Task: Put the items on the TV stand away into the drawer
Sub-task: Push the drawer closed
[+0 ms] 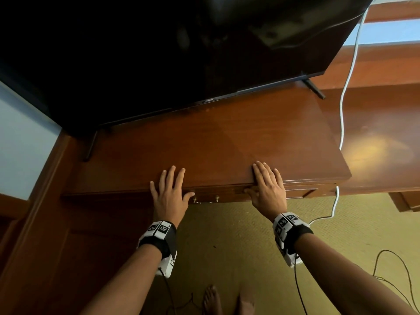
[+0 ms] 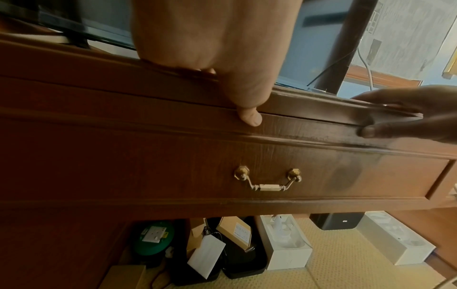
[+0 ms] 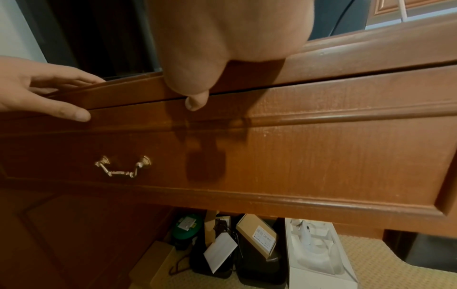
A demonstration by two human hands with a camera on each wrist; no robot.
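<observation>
The wooden TV stand [image 1: 227, 137] carries no loose items on its top. Its drawer [image 2: 272, 168] is pushed in, and a brass handle [image 2: 268, 180] hangs at the middle of its front [image 3: 296, 156]. My left hand [image 1: 169, 189] lies flat on the stand's front edge, left of the handle [image 1: 205, 200], its thumb [image 2: 249, 117] pressing the drawer's upper front. My right hand [image 1: 268, 185] lies flat on the edge to the handle's right, with its thumb [image 3: 195, 101] on the drawer front. Both hands have straight fingers and hold nothing.
A black TV [image 1: 170, 48] stands on the back of the stand, on two thin feet. A white cable [image 1: 343, 105] hangs at the right. Boxes, a green cable reel [image 2: 152, 238] and black bins [image 3: 247, 260] sit on the carpet under the drawer. My bare feet [image 1: 213, 301] show below.
</observation>
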